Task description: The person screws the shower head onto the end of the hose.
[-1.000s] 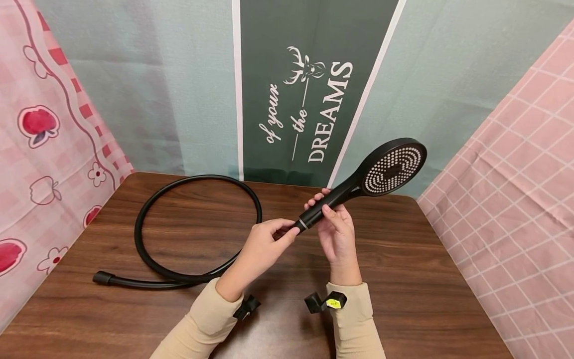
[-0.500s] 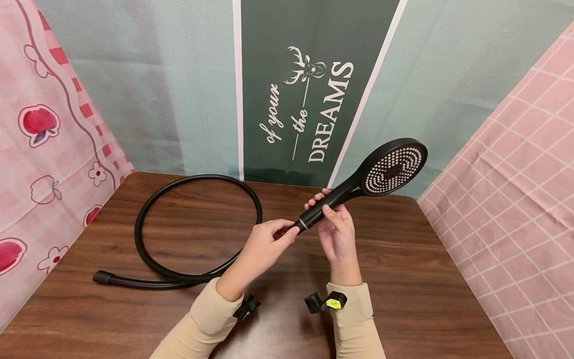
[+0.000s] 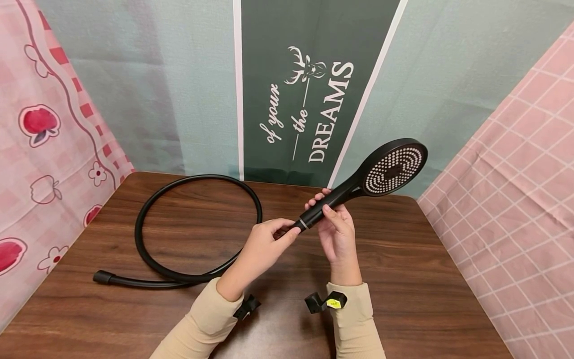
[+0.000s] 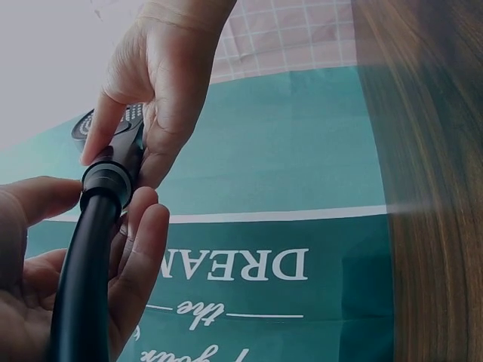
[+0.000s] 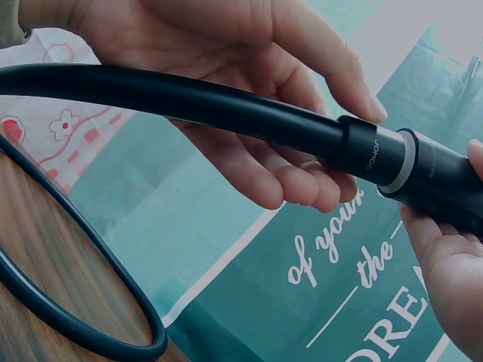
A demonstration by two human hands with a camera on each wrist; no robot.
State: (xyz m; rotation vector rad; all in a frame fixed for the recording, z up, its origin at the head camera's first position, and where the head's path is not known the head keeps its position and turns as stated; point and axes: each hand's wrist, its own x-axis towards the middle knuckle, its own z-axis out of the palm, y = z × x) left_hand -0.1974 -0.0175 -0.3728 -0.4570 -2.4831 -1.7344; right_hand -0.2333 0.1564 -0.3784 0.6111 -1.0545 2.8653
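Observation:
A black handheld shower head (image 3: 394,169) points up to the right, its dotted spray face toward me. My right hand (image 3: 338,232) grips its handle, thumb in front and fingers behind. At the handle's lower end sits the connector (image 5: 370,151) of a black shower hose (image 3: 137,227), against a pale ring (image 5: 407,162). My left hand (image 3: 266,244) pinches this connector between thumb and fingers; in the right wrist view its fingers (image 5: 264,181) lie beneath the hose. Whether the threads are engaged is hidden.
The hose lies in a loop on the wooden table (image 3: 403,309), and its other end (image 3: 103,277) rests at the left. Fabric sheets stand around the table: a pink one (image 3: 54,164) at left, a green one (image 3: 193,99) behind, a pink checked one (image 3: 515,199) at right.

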